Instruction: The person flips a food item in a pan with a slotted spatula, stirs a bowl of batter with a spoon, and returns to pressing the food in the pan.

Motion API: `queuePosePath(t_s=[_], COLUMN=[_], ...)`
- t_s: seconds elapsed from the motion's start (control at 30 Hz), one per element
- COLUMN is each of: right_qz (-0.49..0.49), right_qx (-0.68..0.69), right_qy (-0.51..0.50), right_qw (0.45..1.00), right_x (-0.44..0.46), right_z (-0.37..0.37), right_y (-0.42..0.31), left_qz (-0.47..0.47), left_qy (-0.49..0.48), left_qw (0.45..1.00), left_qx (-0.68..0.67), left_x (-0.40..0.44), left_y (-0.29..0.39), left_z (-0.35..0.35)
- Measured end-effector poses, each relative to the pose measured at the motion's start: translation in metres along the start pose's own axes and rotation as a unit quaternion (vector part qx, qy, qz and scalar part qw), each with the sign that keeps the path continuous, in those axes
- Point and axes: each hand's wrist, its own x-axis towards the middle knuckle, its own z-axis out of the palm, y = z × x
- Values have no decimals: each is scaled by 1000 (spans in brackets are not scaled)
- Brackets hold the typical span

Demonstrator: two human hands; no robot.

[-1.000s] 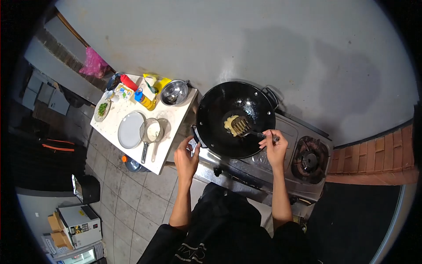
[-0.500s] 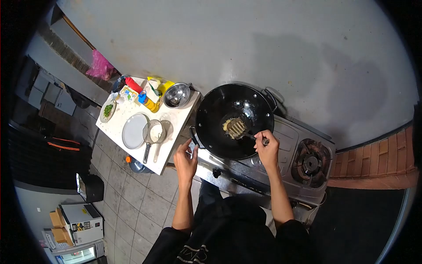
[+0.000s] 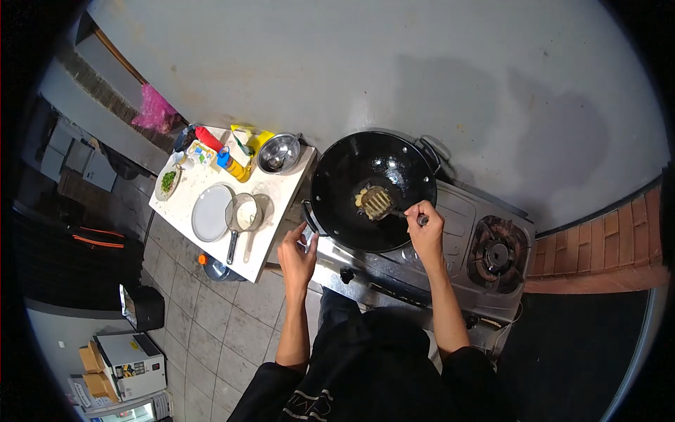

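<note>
A large black wok (image 3: 355, 158) stands on the left side of the steel stove. My right hand (image 3: 427, 228) is closed round the handle of a slotted spatula (image 3: 377, 202), whose head lies over yellowish food (image 3: 361, 197) in the middle of the wok. Part of that food is hidden under the spatula. My left hand (image 3: 298, 257) is just below the wok's left handle (image 3: 310, 217), thumb and fingers apart, with nothing visible between them.
To the left, a white table (image 3: 274, 204) bears a grey plate (image 3: 211, 213), a strainer (image 3: 245, 213), a metal bowl (image 3: 279, 153), a yellow bottle (image 3: 234, 166) and chopped greens (image 3: 168, 182). A bare burner (image 3: 498, 254) is at the right. A bottle (image 3: 214, 267) stands on the floor.
The spatula has shifted slightly left and tilted flatter over the food, with my right hand moving left along with it. My left hand has stayed beside the wok handle.
</note>
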Motion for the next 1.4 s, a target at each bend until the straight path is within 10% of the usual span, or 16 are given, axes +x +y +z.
queuePosePath(t_s=[1.4], right_qz=[53], right_qx=[45], right_qy=[28], right_qw=[997], right_x=[-9], right_z=[2], right_y=[-18], left_qz=[0], left_qy=[-25], left_qw=[999], left_qx=[-32], left_x=[19], left_y=[-15], left_z=[-2])
